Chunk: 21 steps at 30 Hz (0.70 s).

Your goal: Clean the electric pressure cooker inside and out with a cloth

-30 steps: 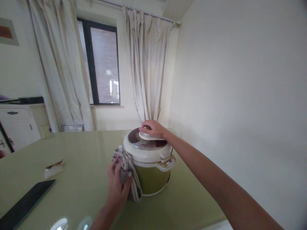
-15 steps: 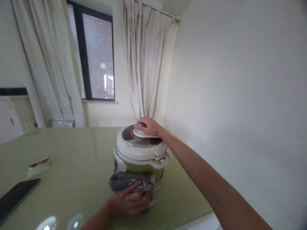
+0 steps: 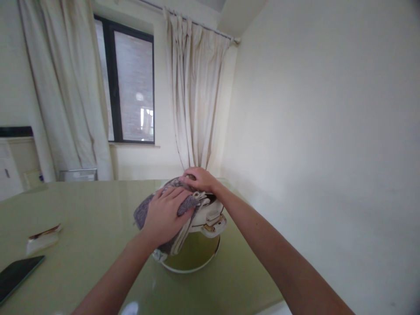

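A white and olive-green electric cooker stands upright on the glossy green table. My right hand is closed around the handle on top of its lid. Against the left and upper part of the lid, my left hand presses a folded grey patterned towel, its fingers curved over the cloth. Towel and hands hide much of the lid and the cooker's left side. The cooker's white side latch shows below my right wrist.
A dark flat tablet-like object and a small white packet with a brown edge lie on the left of the green table. A wall rises close on the right. Curtains and a window are behind.
My left hand has carried the towel up from the cooker's lower front onto the lid's left and top. My right hand stays on the lid handle. The view has shifted slightly.
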### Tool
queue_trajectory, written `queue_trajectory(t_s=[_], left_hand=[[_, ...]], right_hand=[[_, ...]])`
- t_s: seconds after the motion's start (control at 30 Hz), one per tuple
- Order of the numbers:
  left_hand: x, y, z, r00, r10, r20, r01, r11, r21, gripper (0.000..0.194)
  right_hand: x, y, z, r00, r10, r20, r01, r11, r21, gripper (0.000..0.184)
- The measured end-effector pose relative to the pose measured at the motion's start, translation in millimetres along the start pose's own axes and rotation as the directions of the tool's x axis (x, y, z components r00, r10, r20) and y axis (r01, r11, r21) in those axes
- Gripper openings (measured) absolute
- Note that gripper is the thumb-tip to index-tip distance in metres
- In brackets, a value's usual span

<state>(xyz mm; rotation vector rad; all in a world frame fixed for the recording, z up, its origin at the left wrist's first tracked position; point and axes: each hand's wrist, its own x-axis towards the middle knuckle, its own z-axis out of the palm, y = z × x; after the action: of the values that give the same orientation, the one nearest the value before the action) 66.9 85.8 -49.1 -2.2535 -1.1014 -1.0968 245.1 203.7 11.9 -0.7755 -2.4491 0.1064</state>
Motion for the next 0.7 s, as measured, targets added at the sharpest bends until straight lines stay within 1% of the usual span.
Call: queue_trajectory(t_s=[0.07, 0.1, 0.17, 0.23, 0.27, 0.33, 0.4, 0.47, 0.5, 0.53, 0.57, 0.67, 0.7], left_hand=[[13.7, 10.5, -5.6, 0.992, 0.077, 0.103, -0.075, 0.997, -0.028, 0.025], [14.6, 17.3, -5.4, 0.985, 0.122, 0.122, -0.116, 0.992, -0.053, 0.028], [7.7, 30.4, -0.1, 0.965, 0.235, 0.115, -0.22, 0.968, -0.124, 0.038], [-4.6, 38.5, 8.2, 0.931, 0.356, 0.075, -0.338, 0.922, -0.187, 0.045], [-10.4, 39.9, 12.0, 0.914, 0.402, 0.058, -0.384, 0.902, -0.199, 0.048], [-18.1, 38.6, 17.2, 0.889, 0.457, 0.033, -0.443, 0.875, -0.194, 0.05], [-19.5, 36.6, 19.0, 0.865, 0.501, 0.023, -0.49, 0.854, -0.176, 0.05], [-16.1, 40.4, 19.8, 0.825, 0.564, 0.032, -0.555, 0.82, -0.142, 0.042], [-13.6, 45.8, 21.0, 0.809, 0.586, 0.042, -0.579, 0.808, -0.109, 0.036], [-11.2, 53.3, 23.2, 0.804, 0.592, 0.053, -0.589, 0.806, -0.062, 0.032], [-9.3, 62.6, 26.5, 0.815, 0.576, 0.06, -0.577, 0.817, -0.002, 0.029], [-7.7, 91.4, 40.5, 0.889, 0.457, 0.04, -0.456, 0.87, 0.19, 0.031], [-8.3, 98.0, 44.9, 0.901, 0.434, 0.024, -0.427, 0.875, 0.229, 0.032]], right_hand=[[0.7, 1.5, -0.8, 1.0, 0.008, 0.004, -0.009, 0.999, 0.049, 0.043], [0.9, 2.3, -1.1, 1.0, 0.021, 0.005, -0.021, 0.996, 0.087, 0.045], [0.7, 3.5, -1.3, 0.998, 0.058, -0.004, -0.056, 0.986, 0.156, 0.048], [-0.1, 3.8, -1.1, 0.997, 0.076, -0.019, -0.072, 0.981, 0.181, 0.047], [-0.5, 3.7, -0.9, 0.997, 0.072, -0.022, -0.067, 0.983, 0.173, 0.046], [-0.9, 3.1, -0.7, 0.998, 0.059, -0.019, -0.056, 0.988, 0.142, 0.042], [-0.6, 2.6, -0.5, 0.998, 0.067, -0.006, -0.065, 0.991, 0.12, 0.042], [0.4, 2.6, -0.4, 0.997, 0.082, 0.002, -0.081, 0.991, 0.103, 0.041], [1.0, 2.8, -0.3, 0.996, 0.084, 0.004, -0.084, 0.992, 0.096, 0.04], [1.4, 3.1, -0.3, 0.996, 0.084, 0.006, -0.084, 0.992, 0.092, 0.039], [1.7, 3.3, -0.4, 0.997, 0.081, 0.006, -0.081, 0.993, 0.09, 0.037], [1.7, 3.4, -0.6, 0.997, 0.071, 0.008, -0.071, 0.993, 0.09, 0.034], [1.4, 3.2, -0.6, 0.998, 0.069, 0.008, -0.069, 0.994, 0.089, 0.034]])
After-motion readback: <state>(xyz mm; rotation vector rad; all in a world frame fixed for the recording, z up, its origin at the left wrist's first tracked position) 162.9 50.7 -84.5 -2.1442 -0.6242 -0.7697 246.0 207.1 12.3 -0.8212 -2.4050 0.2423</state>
